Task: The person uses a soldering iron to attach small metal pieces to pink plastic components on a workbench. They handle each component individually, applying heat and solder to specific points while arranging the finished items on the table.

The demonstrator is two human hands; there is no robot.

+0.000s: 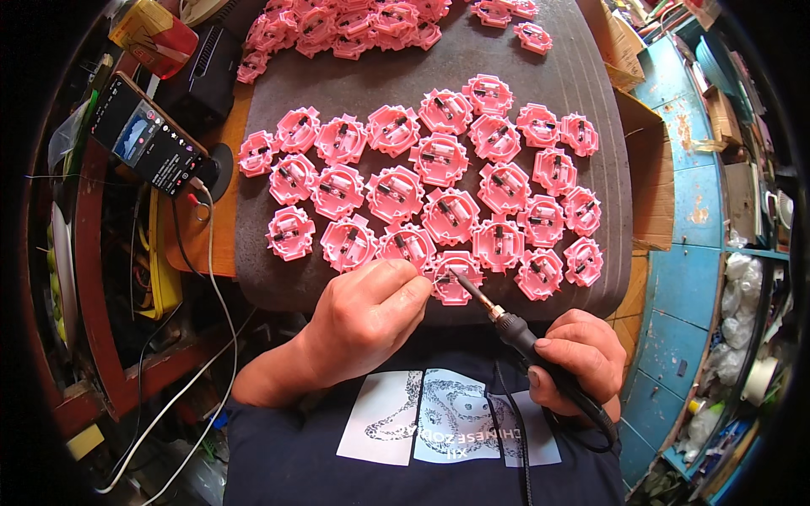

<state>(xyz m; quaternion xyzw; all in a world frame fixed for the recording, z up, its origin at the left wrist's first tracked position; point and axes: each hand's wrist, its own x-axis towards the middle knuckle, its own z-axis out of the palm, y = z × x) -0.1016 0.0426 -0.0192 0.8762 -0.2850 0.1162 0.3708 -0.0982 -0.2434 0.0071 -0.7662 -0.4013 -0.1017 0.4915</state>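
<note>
My right hand (584,358) grips a black soldering iron (516,331) by its handle. The metal tip points up and left, over a pink plastic housing (454,289) at the near edge of the dark mat. It appears to reach the small parts inside, though contact is hard to judge. Just left of that housing, my left hand (367,310) is closed in a pinch; whatever its fingers hold is too small or hidden to name. Several more pink housings (395,194) lie spread in uneven rows, each with small black and pale parts inside.
A heap of pink housings (350,25) sits at the mat's far side. To the left stand a lit phone (148,135) and a yellow-red can (153,38), with a white cable (221,287) hanging down. Cardboard (648,173) and blue shelving (688,287) flank the right.
</note>
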